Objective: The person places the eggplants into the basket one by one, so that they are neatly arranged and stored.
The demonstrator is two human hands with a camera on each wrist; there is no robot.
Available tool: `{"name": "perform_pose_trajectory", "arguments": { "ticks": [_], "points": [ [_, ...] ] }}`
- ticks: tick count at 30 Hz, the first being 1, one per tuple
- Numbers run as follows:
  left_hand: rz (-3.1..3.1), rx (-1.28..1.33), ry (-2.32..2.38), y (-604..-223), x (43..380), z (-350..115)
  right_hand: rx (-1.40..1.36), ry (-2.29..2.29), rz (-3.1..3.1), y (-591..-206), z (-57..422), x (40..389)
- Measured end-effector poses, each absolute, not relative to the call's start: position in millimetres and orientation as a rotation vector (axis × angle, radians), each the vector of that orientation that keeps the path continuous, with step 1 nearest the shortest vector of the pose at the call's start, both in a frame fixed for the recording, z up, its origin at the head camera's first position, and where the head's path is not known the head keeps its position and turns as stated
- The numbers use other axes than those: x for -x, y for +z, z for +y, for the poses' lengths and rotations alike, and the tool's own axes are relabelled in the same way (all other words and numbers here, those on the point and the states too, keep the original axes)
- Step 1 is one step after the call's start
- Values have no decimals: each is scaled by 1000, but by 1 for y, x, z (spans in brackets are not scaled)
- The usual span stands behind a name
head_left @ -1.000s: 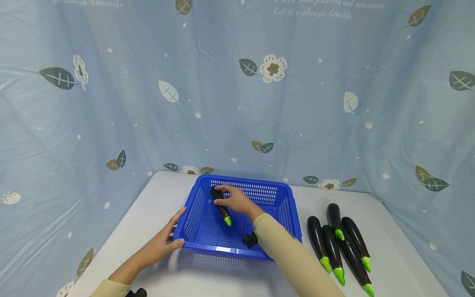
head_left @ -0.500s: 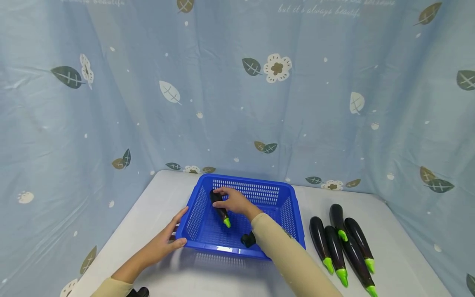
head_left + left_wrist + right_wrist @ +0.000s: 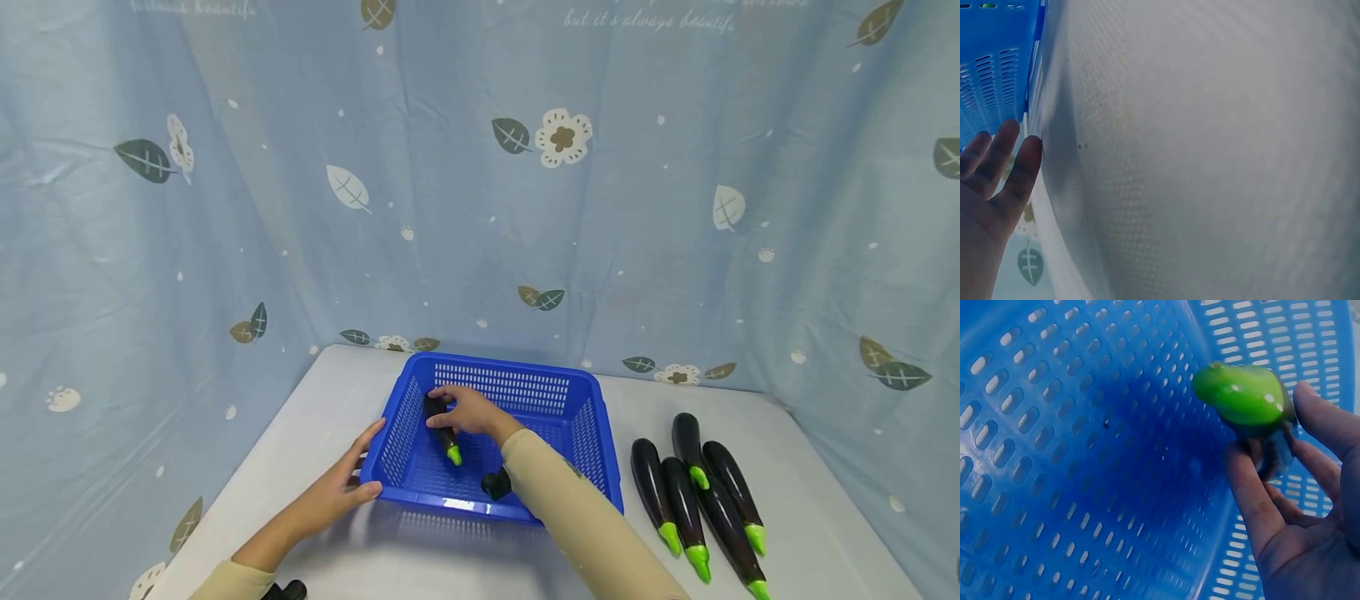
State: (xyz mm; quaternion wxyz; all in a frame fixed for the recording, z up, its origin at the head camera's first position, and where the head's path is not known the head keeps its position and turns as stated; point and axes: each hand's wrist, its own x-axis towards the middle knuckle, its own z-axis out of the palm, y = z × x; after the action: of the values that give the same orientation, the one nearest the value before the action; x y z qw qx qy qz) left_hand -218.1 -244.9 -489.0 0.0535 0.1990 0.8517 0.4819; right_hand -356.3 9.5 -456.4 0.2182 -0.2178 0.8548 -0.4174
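A blue plastic basket (image 3: 517, 366) with slotted walls stands on the white table. Inside it, near the left wall, my right hand (image 3: 476, 414) grips a dark eggplant (image 3: 447, 438) between thumb and fingers. The eggplant's bright green stem end points toward me; in the right wrist view this green cap (image 3: 1247, 397) pokes out past the fingers, above the basket floor. Whether the eggplant touches the floor I cannot tell. My left hand (image 3: 330, 493) rests against the basket's left side, fingers spread and thumb by the front corner. In the left wrist view its fingers (image 3: 1021, 178) look extended.
Several eggplants (image 3: 684, 508) lie in a cluster on the table (image 3: 813, 521), right of the basket. A blue patterned curtain (image 3: 450, 225) hangs behind and at both sides. Dark wrist cameras (image 3: 495, 484) are strapped to the arms.
My right hand has lowered slightly toward me with the eggplant inside the basket. The left hand stays at the basket's side. The whole head view has shifted a little.
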Motion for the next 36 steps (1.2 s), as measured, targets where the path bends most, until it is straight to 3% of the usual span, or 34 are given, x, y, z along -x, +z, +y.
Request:
{"name": "perform_pose_trajectory", "arguments": {
  "ticks": [36],
  "points": [
    [2604,-597,1441,-493,212,-248,559,-1281,2253,-456,16,344]
  ]
}}
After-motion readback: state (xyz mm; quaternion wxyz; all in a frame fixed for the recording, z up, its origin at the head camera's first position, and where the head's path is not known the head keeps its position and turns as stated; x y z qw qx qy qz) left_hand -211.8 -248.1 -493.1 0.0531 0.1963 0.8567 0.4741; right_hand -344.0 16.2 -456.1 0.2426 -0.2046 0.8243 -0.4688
